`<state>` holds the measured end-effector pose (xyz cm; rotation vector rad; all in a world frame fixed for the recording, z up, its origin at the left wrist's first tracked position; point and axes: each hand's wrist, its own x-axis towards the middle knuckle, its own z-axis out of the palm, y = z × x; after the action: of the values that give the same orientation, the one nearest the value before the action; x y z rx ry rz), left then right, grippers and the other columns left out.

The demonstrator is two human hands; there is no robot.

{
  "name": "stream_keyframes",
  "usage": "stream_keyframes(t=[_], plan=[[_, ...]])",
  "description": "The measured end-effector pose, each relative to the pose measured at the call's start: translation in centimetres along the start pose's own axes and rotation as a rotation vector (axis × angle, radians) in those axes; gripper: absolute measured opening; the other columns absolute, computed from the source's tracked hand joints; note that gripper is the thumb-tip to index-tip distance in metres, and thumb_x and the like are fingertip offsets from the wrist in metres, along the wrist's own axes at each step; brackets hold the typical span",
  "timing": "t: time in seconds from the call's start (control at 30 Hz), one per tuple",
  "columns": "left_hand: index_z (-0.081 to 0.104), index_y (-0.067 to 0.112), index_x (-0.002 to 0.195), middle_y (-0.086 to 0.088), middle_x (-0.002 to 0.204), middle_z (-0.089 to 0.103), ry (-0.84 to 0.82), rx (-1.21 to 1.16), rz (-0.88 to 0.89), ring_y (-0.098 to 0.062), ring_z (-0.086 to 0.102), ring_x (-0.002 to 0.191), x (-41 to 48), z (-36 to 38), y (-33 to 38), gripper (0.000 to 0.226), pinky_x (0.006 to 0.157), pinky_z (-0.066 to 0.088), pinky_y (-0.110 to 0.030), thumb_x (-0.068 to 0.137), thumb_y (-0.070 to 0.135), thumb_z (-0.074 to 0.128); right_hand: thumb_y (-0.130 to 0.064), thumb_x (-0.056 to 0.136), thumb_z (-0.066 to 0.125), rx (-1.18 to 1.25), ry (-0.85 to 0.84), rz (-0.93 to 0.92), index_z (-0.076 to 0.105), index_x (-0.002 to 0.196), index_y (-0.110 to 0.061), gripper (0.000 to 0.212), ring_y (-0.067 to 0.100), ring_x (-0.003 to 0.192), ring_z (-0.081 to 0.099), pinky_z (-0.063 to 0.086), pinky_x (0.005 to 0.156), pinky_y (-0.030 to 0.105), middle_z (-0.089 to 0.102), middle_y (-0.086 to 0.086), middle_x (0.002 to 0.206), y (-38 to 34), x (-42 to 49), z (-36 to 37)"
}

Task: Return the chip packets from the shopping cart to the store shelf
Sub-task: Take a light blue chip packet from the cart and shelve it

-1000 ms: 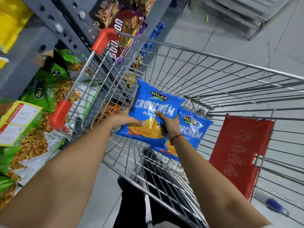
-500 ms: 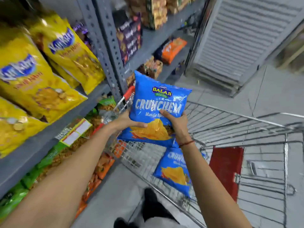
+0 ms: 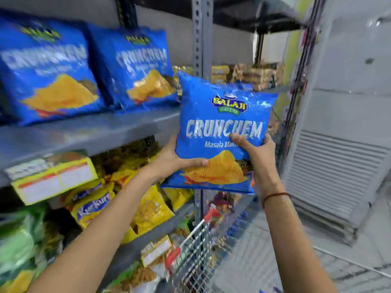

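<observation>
I hold a blue chip packet (image 3: 220, 123) upright in both hands, in front of the grey shelf's upright post. My left hand (image 3: 171, 159) grips its lower left edge, thumb across the front. My right hand (image 3: 257, 150) grips its lower right side, thumb on the lettering. Two matching blue packets (image 3: 135, 68) stand on the grey shelf (image 3: 88, 132) just left of the held one, at about the same height. The wire shopping cart (image 3: 198, 246) shows only its near corner with red bumpers, low in the view below the packet.
A yellow price tag (image 3: 50, 180) hangs on the shelf edge. Yellow snack bags (image 3: 148, 208) and green bags (image 3: 19, 240) fill the lower shelves. Brown packets (image 3: 249, 75) sit on the shelf behind the post. A grey louvred unit (image 3: 338, 176) stands at the right.
Both hands have lifted the blue packet out of the cart and up to the level of the shelf with the matching packets. The view has swung up from the cart.
</observation>
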<state>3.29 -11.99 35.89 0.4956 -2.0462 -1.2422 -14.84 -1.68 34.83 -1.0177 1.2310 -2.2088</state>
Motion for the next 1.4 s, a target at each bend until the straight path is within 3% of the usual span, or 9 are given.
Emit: stream_keyframes(t=[0.23,0.37,0.5,0.73,1.0,1.1,1.23,1.3,1.4], plan=[[0.051,0.036,0.102,0.034,0.095,0.068,0.239,0.072,0.143,0.016,0.060,0.090,-1.5,-9.3,6.4,0.060,0.072,0.047,-0.004,0.055,0.022,0.086,-0.016,0.060,0.084,0.079,-0.219,-0.158,0.066,0.091,-0.018,0.036,0.007,0.075,0.074,0.056,0.061,0.018,0.078,-0.012,0.079,-5.6,3.2,11.0],[0.050,0.032,0.113,0.013,0.114,0.067,0.412,0.058,0.124,-0.004,0.062,0.107,-2.8,-14.6,7.6,0.082,0.087,0.052,-0.024,0.041,0.036,0.089,-0.024,0.057,0.089,0.091,-0.334,-0.193,0.066,0.104,-0.010,0.054,0.013,0.084,0.075,0.058,0.065,0.021,0.079,-0.007,0.087,-6.1,4.4,17.5],[0.051,0.037,0.108,0.022,0.099,0.070,0.534,0.070,0.097,0.009,0.065,0.088,-4.6,-19.4,8.3,0.078,0.064,0.051,-0.008,0.038,0.040,0.087,-0.036,0.053,0.089,0.068,-0.450,-0.196,0.063,0.109,-0.017,0.064,0.014,0.090,0.074,0.060,0.074,0.029,0.077,-0.006,0.097,-5.5,5.3,23.8],[0.047,0.028,0.120,0.016,0.109,0.062,0.706,0.146,0.002,0.004,0.059,0.096,-5.7,-25.3,7.2,0.080,0.062,0.050,-0.008,0.051,0.031,0.087,-0.030,0.059,0.088,0.031,-0.568,-0.148,0.066,0.100,-0.018,0.048,0.010,0.085,0.074,0.057,0.072,0.023,0.078,-0.008,0.087,-2.8,6.3,31.7],[0.048,0.038,0.097,0.014,0.100,0.063,0.723,0.146,-0.127,0.012,0.064,0.071,-5.5,-27.2,5.0,0.057,0.050,0.048,-0.006,0.057,0.026,0.087,-0.051,0.057,0.084,-0.033,-0.589,-0.060,0.062,0.112,-0.022,0.066,0.012,0.100,0.069,0.053,0.097,0.044,0.071,-0.003,0.110,0.2,6.2,33.6],[0.041,0.023,0.127,0.003,0.123,0.059,0.733,0.154,-0.219,-0.008,0.062,0.099,-5.7,-27.2,5.1,0.085,0.072,0.050,-0.018,0.056,0.035,0.086,-0.054,0.061,0.081,-0.098,-0.563,-0.045,0.050,0.130,-0.014,0.085,0.023,0.117,0.060,0.048,0.103,0.045,0.063,0.004,0.127,0.4,5.9,33.9],[0.018,0.019,0.145,-0.006,0.149,0.034,0.906,0.327,-0.262,-0.023,0.040,0.128,-6.0,-25.9,6.1,0.111,0.104,0.039,-0.040,0.059,0.042,0.083,-0.049,0.072,0.075,-0.176,-0.476,-0.110,0.041,0.135,-0.019,0.078,0.012,0.101,0.057,0.046,0.085,0.020,0.058,-0.011,0.104,0.3,5.1,32.5],[0.019,0.020,0.144,-0.009,0.151,0.027,1.049,0.502,-0.173,-0.028,0.028,0.137,-6.1,-24.3,6.7,0.105,0.112,0.029,-0.045,0.063,0.047,0.079,-0.048,0.075,0.073,-0.170,-0.431,-0.132,0.038,0.137,-0.020,0.076,0.018,0.104,0.055,0.046,0.085,0.027,0.056,0.000,0.113,0.0,4.7,30.9],[0.036,0.018,0.136,-0.009,0.138,0.040,1.141,0.657,0.149,-0.026,0.035,0.130,-6.1,-20.5,7.3,0.075,0.108,0.028,-0.032,0.074,0.041,0.071,-0.044,0.077,0.072,-0.128,-0.350,-0.175,0.045,0.130,-0.021,0.063,0.015,0.101,0.058,0.050,0.084,0.026,0.056,0.001,0.113,-0.5,3.6,27.3]])
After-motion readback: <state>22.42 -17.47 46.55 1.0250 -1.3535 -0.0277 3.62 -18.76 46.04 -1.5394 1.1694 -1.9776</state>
